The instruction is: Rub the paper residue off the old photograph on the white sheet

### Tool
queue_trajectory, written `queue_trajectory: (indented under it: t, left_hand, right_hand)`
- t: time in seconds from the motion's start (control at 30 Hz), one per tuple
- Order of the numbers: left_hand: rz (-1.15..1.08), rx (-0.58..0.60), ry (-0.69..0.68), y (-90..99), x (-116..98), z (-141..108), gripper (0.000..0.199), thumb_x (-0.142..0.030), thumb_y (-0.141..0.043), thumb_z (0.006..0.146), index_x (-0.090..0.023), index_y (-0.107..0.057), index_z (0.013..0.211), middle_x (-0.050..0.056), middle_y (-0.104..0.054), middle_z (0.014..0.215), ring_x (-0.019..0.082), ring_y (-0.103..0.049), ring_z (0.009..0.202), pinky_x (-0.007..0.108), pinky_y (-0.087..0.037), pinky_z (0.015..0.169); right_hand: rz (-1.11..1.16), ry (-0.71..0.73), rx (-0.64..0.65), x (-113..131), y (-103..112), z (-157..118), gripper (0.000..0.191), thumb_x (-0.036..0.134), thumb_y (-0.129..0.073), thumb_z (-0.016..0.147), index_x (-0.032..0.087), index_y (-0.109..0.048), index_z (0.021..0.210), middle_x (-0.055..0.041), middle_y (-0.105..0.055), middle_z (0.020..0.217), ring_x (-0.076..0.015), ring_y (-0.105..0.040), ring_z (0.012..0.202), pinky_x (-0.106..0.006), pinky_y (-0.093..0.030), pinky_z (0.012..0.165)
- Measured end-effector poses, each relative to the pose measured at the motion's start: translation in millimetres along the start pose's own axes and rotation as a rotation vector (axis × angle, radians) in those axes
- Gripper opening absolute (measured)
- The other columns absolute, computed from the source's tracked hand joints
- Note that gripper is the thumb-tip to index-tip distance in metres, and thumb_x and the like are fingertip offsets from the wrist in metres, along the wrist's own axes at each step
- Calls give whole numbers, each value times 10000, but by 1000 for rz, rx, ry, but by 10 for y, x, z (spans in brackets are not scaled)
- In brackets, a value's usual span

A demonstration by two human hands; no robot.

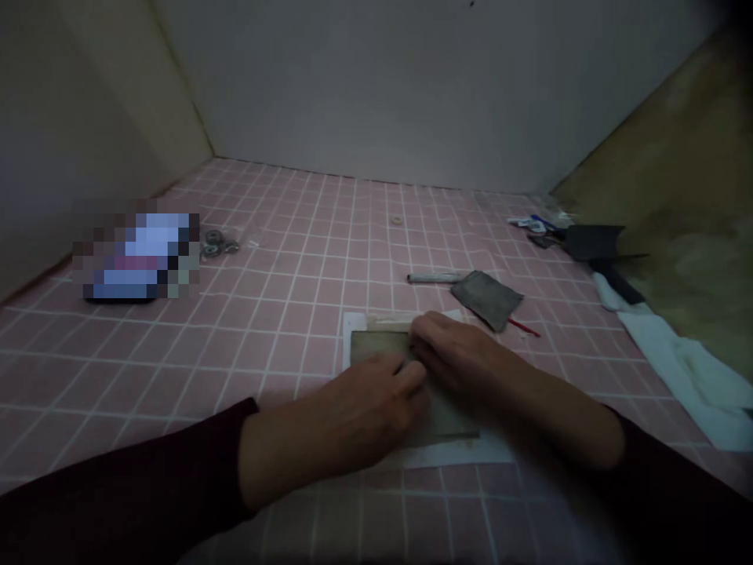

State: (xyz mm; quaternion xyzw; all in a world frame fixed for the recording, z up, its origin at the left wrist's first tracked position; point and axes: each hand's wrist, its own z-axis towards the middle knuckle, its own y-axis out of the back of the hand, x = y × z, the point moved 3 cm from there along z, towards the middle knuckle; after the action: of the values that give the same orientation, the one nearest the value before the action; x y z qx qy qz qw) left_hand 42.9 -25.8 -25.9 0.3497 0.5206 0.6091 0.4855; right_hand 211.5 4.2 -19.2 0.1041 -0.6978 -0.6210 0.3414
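Note:
A flat grey-green piece (376, 344) lies on a white sheet (459, 453) on the pink checked surface. My left hand (376, 408) rests over its middle, fingers curled and pressed together; what they pinch, if anything, is too small to name. Just right of it, my right hand (450, 349) is closed at the piece's upper part, its fingertips bent down and whatever lies between them hidden. Both hands cover much of the piece. Beyond my right hand lie a grey cloth-like square (488, 298), a rolled grey tube (435, 278) and a thin red stick (525, 328).
A blurred-out phone-like object (141, 255) stands at the left, beside small metallic round items (215, 244). At the right are a black dustpan-like tool (594, 242), blue and white items (529, 224) and white paper (682, 369). A small ring (397, 220) lies farther back, before the wall.

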Motion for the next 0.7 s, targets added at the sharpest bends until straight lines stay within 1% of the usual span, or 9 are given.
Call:
queue_trajectory:
  t: [0.07, 0.2, 0.27, 0.4, 0.47, 0.6, 0.7]
  left_hand:
    - [-12, 3, 6, -23, 3, 3, 97, -146, -470, 930, -140, -562, 896, 53, -513, 883, 189, -414, 752, 348, -404, 685]
    - [-44, 21, -4, -19, -3, 9, 91, -145, -474, 938, -149, -553, 892, 38, -504, 873, 180, -405, 739, 336, -393, 655]
    - [-45, 23, -6, -11, -6, 6, 93, -142, -473, 938, -150, -554, 892, 38, -504, 873, 180, -407, 744, 337, -396, 658]
    - [-27, 27, 14, -16, -2, -11, 97, -137, -476, 927, -141, -568, 899, 54, -512, 897, 194, -420, 777, 347, -415, 682]
    - [-29, 30, 20, -18, 1, -14, 99, -139, -474, 928, -142, -571, 908, 54, -515, 904, 193, -423, 776, 349, -421, 682]
    - [-37, 50, -4, -23, -4, -6, 114, -136, -457, 940, -149, -568, 916, 46, -524, 909, 184, -426, 766, 342, -425, 674]
    - [-40, 41, 14, -28, -5, -6, 106, -141, -465, 941, -151, -568, 919, 48, -525, 922, 184, -427, 780, 338, -431, 692]
  right_hand:
    - [6, 9, -24, 8, 17, 16, 119, 146, -413, 937, 192, -447, 831, -43, -541, 831, -153, -510, 706, -283, -389, 640]
    - [2, -16, -42, -53, 83, -72, 177, 168, -376, 957, 201, -420, 789, -37, -527, 774, -163, -505, 707, -289, -391, 649]
    - [-4, -25, -37, -43, 80, -80, 166, 152, -379, 949, 197, -433, 799, -39, -529, 778, -166, -511, 718, -294, -395, 658]
    - [30, 29, -19, 42, 28, -28, 130, 125, -409, 924, 190, -461, 824, -40, -530, 821, -150, -499, 708, -280, -400, 655]
    - [21, 30, -15, 28, 38, -51, 141, 121, -406, 921, 191, -460, 812, -39, -525, 815, -151, -498, 707, -278, -399, 652]
    - [-50, -20, -34, -58, 102, -140, 162, 117, -411, 917, 198, -444, 781, -35, -523, 791, -160, -506, 713, -284, -385, 648]
    - [-37, 11, -9, -9, 67, -88, 141, 116, -424, 920, 192, -458, 805, -37, -533, 807, -161, -510, 728, -286, -386, 660]
